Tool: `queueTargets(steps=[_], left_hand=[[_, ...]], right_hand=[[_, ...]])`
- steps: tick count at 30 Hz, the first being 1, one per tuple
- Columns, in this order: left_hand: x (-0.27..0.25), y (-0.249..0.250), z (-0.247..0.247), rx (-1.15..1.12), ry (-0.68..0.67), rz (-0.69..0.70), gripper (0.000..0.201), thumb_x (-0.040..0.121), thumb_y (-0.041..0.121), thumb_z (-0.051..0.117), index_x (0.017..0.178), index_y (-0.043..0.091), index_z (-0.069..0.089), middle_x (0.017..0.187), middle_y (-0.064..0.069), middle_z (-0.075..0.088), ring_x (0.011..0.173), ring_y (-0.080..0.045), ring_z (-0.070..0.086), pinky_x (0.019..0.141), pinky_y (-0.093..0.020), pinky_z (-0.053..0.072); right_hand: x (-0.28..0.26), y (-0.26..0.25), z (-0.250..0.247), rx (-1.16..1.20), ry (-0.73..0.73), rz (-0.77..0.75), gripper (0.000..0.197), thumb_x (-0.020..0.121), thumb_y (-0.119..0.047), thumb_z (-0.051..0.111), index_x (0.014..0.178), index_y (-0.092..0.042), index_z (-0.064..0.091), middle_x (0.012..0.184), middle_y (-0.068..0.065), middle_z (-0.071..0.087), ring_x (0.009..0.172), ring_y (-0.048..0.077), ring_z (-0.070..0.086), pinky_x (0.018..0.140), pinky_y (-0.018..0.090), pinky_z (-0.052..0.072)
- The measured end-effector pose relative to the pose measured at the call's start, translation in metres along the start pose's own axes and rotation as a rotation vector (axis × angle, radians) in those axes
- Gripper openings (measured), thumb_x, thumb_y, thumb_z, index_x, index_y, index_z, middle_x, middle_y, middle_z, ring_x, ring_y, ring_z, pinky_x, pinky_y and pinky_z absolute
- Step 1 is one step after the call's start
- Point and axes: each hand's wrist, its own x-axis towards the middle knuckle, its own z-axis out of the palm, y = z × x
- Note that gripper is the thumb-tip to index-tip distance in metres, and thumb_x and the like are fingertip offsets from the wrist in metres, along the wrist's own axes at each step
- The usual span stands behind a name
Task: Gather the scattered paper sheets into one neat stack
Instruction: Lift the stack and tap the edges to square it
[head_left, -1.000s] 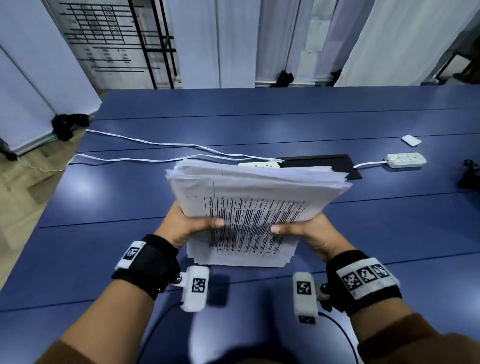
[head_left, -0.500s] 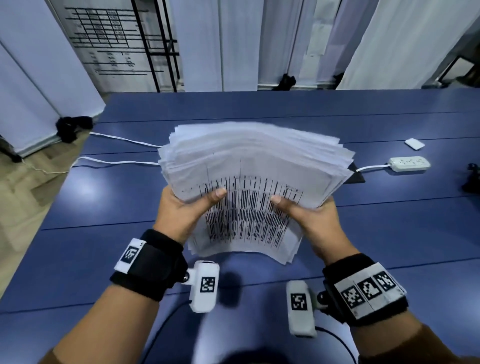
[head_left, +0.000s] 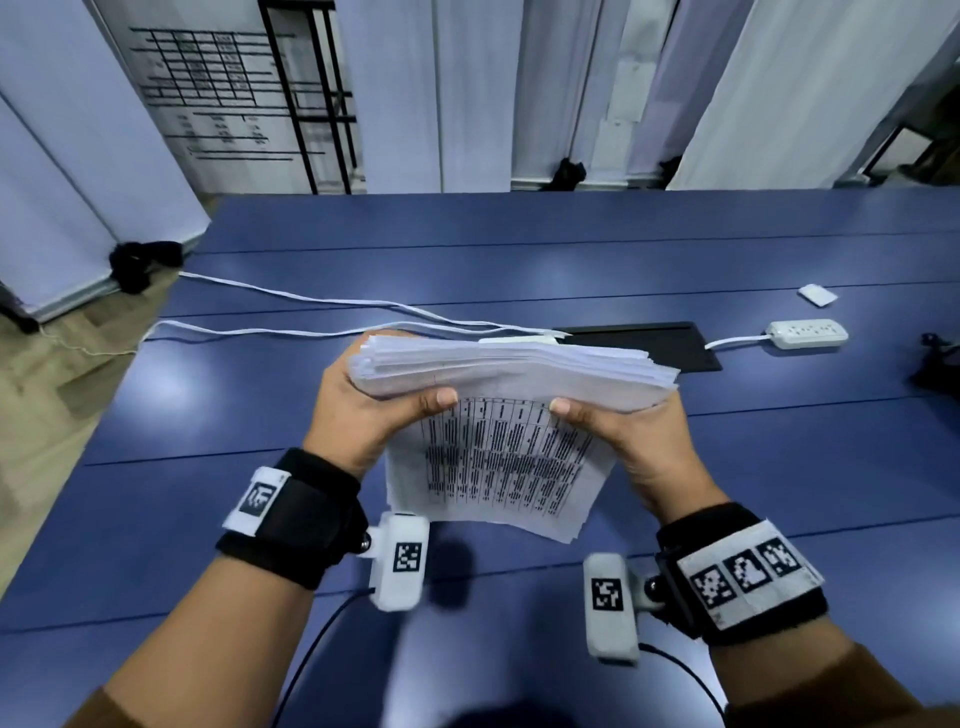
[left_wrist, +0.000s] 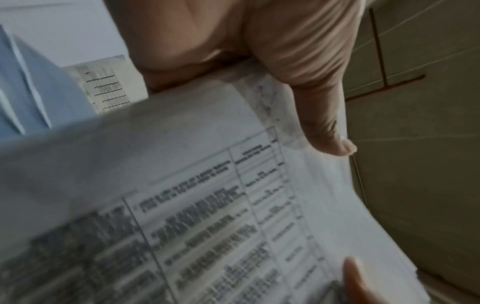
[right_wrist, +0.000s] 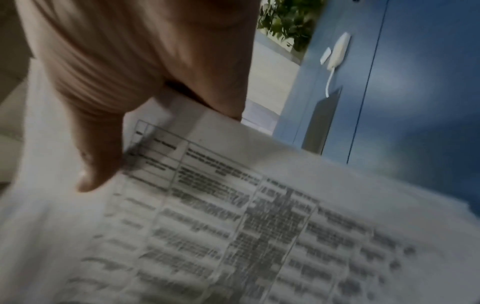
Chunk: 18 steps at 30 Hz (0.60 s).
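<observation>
A thick stack of printed paper sheets (head_left: 498, 447) stands nearly upright on its lower edge over the blue table (head_left: 571, 249), its top bent away from me. My left hand (head_left: 363, 405) grips its left side, thumb across the printed front page. My right hand (head_left: 618, 431) grips the right side the same way. The left wrist view shows the left thumb (left_wrist: 322, 115) pressed on the sheets (left_wrist: 207, 205). In the right wrist view the right thumb (right_wrist: 98, 156) lies on the printed table of the top sheet (right_wrist: 233, 226). The fingers behind the stack are hidden.
Behind the stack lie a black panel (head_left: 670, 345) set in the table, white cables (head_left: 311, 301) running left, a white power strip (head_left: 808, 333) at the right and a small white card (head_left: 817, 294). A dark object (head_left: 940, 364) sits at the right edge.
The stack was lifted and fanned toward me half a second ago; now it is lowered onto its bottom edge with the sheets closed together and the top tipped away.
</observation>
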Motion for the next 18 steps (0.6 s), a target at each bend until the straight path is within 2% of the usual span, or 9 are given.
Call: queueTargets(steps=[3, 7, 10, 12, 14, 15, 17, 18], left_hand=[[-0.003, -0.003, 0.006, -0.023, 0.046, 0.02, 0.058, 0.05, 0.025, 0.089, 0.099, 0.012, 0.061, 0.088, 0.009, 0.073, 0.084, -0.006, 0.067, 0.076, -0.018, 0.051], [-0.004, 0.002, 0.014, -0.103, 0.153, 0.057, 0.057, 0.055, 0.036, 0.086, 0.1, 0.013, 0.059, 0.088, 0.008, 0.07, 0.083, -0.008, 0.065, 0.073, -0.018, 0.05], [-0.003, 0.006, 0.018, -0.073, 0.261, 0.082, 0.058, 0.058, 0.06, 0.079, 0.095, 0.019, 0.063, 0.095, 0.001, 0.064, 0.087, -0.013, 0.06, 0.082, -0.026, 0.048], [0.0, 0.009, 0.021, -0.063, 0.308, 0.1, 0.051, 0.062, 0.065, 0.074, 0.087, 0.021, 0.065, 0.092, 0.004, 0.065, 0.091, -0.011, 0.058, 0.09, -0.027, 0.044], [0.003, 0.013, 0.025, -0.071, 0.345, 0.087, 0.041, 0.067, 0.059, 0.074, 0.077, 0.021, 0.064, 0.078, 0.011, 0.064, 0.082, -0.007, 0.058, 0.087, -0.023, 0.044], [0.004, 0.014, 0.028, -0.074, 0.358, 0.079, 0.033, 0.071, 0.05, 0.076, 0.072, 0.02, 0.063, 0.069, 0.014, 0.062, 0.074, -0.004, 0.056, 0.08, -0.018, 0.044], [0.005, 0.013, 0.031, -0.044, 0.378, 0.064, 0.023, 0.077, 0.029, 0.077, 0.067, 0.016, 0.061, 0.059, 0.015, 0.056, 0.062, -0.003, 0.052, 0.068, -0.013, 0.043], [0.005, 0.012, 0.031, -0.034, 0.383, 0.057, 0.021, 0.078, 0.021, 0.076, 0.068, 0.015, 0.06, 0.059, 0.014, 0.055, 0.061, -0.005, 0.051, 0.065, -0.014, 0.043]], right_hand=[[-0.003, 0.007, 0.003, -0.04, 0.033, -0.017, 0.041, 0.061, 0.006, 0.081, 0.096, -0.011, 0.072, 0.1, 0.006, 0.076, 0.096, 0.022, 0.072, 0.084, 0.034, 0.058], [-0.007, 0.008, 0.007, -0.051, 0.044, -0.022, 0.04, 0.062, 0.01, 0.081, 0.095, -0.011, 0.072, 0.099, 0.004, 0.076, 0.094, 0.019, 0.072, 0.088, 0.037, 0.057], [-0.015, 0.006, 0.01, -0.086, 0.126, -0.107, 0.049, 0.064, 0.008, 0.082, 0.109, -0.005, 0.067, 0.102, -0.002, 0.074, 0.095, 0.011, 0.069, 0.086, 0.029, 0.057], [-0.019, 0.006, 0.014, -0.131, 0.161, -0.208, 0.057, 0.067, 0.006, 0.082, 0.118, -0.01, 0.061, 0.105, -0.006, 0.067, 0.096, 0.005, 0.063, 0.083, 0.018, 0.053], [-0.024, 0.006, 0.017, -0.191, 0.17, -0.296, 0.058, 0.069, 0.006, 0.081, 0.12, -0.013, 0.059, 0.102, -0.017, 0.063, 0.095, 0.001, 0.059, 0.085, 0.013, 0.048], [-0.025, 0.007, 0.018, -0.214, 0.164, -0.317, 0.056, 0.07, 0.005, 0.082, 0.118, -0.014, 0.06, 0.103, -0.017, 0.064, 0.097, 0.002, 0.06, 0.087, 0.015, 0.048], [-0.026, 0.005, 0.019, -0.212, 0.147, -0.302, 0.048, 0.07, 0.003, 0.082, 0.111, -0.015, 0.065, 0.107, -0.008, 0.068, 0.1, 0.01, 0.064, 0.09, 0.023, 0.051], [-0.026, 0.004, 0.019, -0.182, 0.144, -0.276, 0.044, 0.069, 0.004, 0.082, 0.106, -0.015, 0.067, 0.103, -0.005, 0.07, 0.096, 0.01, 0.066, 0.087, 0.023, 0.052]])
